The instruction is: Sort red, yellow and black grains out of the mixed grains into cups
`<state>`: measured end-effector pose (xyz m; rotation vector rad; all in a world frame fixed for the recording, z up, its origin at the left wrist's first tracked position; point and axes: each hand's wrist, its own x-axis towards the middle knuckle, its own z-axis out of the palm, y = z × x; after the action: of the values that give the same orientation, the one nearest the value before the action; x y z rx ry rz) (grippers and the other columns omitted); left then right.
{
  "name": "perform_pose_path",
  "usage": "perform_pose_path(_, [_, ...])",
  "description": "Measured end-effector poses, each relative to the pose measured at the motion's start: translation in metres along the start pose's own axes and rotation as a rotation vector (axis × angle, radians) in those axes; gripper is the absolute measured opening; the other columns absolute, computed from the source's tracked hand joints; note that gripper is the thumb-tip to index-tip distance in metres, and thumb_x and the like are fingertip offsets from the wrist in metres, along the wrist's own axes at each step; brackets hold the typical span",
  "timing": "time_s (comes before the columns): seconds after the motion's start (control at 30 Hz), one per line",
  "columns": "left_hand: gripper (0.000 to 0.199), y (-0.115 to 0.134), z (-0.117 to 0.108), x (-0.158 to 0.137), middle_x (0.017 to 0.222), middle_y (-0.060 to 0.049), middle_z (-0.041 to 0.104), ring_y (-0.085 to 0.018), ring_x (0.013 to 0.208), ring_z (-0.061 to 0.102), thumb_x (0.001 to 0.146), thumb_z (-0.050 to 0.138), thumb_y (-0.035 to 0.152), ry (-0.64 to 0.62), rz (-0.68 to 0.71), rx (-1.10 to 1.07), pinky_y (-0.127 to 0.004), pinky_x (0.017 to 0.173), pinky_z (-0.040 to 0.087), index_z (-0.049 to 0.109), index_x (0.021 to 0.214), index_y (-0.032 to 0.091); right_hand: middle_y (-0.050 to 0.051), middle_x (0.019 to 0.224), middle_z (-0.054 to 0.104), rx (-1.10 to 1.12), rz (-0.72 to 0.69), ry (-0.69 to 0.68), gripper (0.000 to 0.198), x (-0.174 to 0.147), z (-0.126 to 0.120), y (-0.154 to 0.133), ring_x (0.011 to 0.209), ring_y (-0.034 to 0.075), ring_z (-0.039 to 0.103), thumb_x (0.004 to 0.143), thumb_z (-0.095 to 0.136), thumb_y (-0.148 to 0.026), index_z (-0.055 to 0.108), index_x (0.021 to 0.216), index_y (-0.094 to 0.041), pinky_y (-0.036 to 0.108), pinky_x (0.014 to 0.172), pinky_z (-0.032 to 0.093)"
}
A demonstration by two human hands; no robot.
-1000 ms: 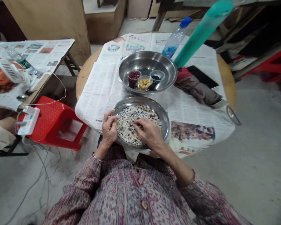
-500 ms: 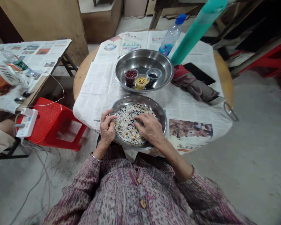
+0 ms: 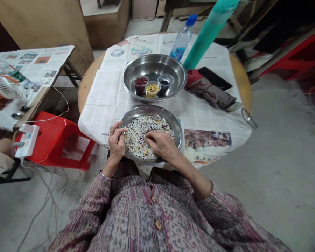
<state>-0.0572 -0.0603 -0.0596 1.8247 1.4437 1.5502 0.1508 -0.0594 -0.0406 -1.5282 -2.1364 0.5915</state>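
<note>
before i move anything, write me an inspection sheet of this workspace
Surface: round table covered with newspaper, wooden edge showing
Things in use: near basin holding mixed grains; far basin holding three small cups with red, yellow and black contents
Clutter: bottle, teal tube, crumpled cloth, dark flat device
Hands: left hand at the near basin's left rim; right hand over the grains, fingers bunched, grip unclear
Cables: power strip on red stool, cables trailing nearby
Surroundings: side table with fan, another person's leg at left

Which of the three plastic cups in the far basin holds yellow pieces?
Only the middle cup; the left cup holds dark red pieces, the right cup black ones.
</note>
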Motion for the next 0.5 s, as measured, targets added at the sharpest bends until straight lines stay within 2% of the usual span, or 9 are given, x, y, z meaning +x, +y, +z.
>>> perform_pose_path(0.5, [0.023, 0.0018, -0.0003, 0.0005, 0.128, -0.004, 0.06, -0.019, 0.124, 0.056, 0.094, 0.049, 0.007, -0.01, 0.002, 0.021, -0.041, 0.111, 0.045, 0.068, 0.094, 0.022, 0.006, 0.095, 0.073, 0.056, -0.063, -0.066, 0.01, 0.0029, 0.0015, -0.0014, 0.09, 0.02, 0.066, 0.092, 0.058, -0.02, 0.068, 0.088, -0.021, 0.033, 0.083, 0.047])
